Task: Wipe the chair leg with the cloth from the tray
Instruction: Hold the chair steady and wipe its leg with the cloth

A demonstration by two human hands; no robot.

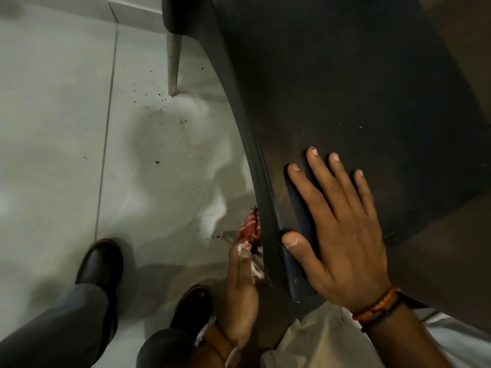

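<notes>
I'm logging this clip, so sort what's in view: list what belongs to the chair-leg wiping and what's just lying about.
For the job:
- cloth, held in left hand
- chair, steadied by right hand
- chair leg

Lying about:
- dark crumbs on floor
- shoes

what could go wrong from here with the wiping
The left hand holds the red and white cloth low beside the chair seat, where the near leg is hidden, so spots may be missed by feel. The right hand lies flat on the seat near its edge; leaning on it could tip or slide the chair on the smooth tiled floor. Dark crumbs there might get picked up by a trailing cloth.
</notes>
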